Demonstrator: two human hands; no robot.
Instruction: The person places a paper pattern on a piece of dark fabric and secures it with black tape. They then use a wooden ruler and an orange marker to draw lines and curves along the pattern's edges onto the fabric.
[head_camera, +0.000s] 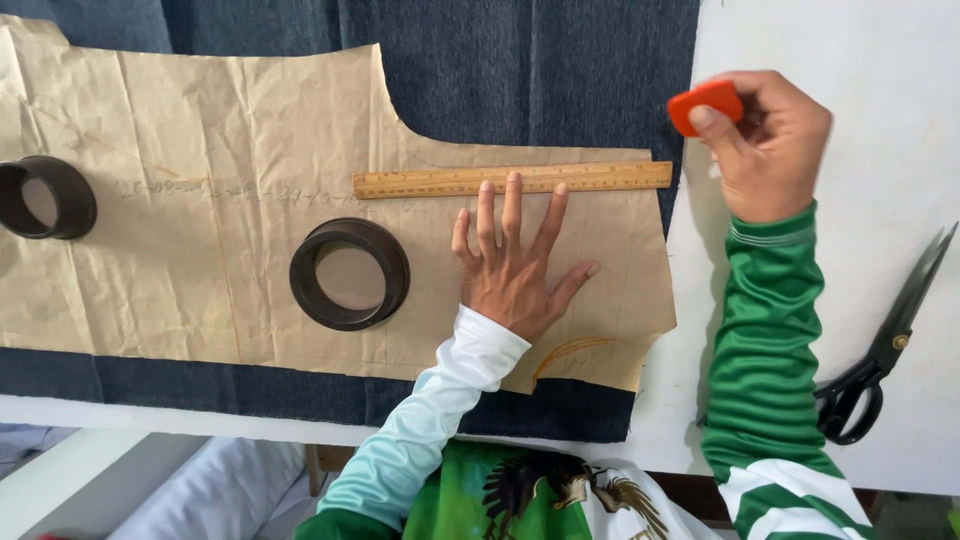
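Our left hand lies flat, fingers spread, on the paper pattern, fingertips touching the wooden ruler. Our right hand pinches what looks like orange chalk, just past the ruler's right end.

Left hand flat on paper pattern, ruler under its fingertips, ring weight just left; scissors right of right hand.

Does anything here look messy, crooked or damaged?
Only slightly: the brown paper pattern is creased and wrinkled, though two dark rings weigh it down. The wooden ruler lies straight under the left hand.
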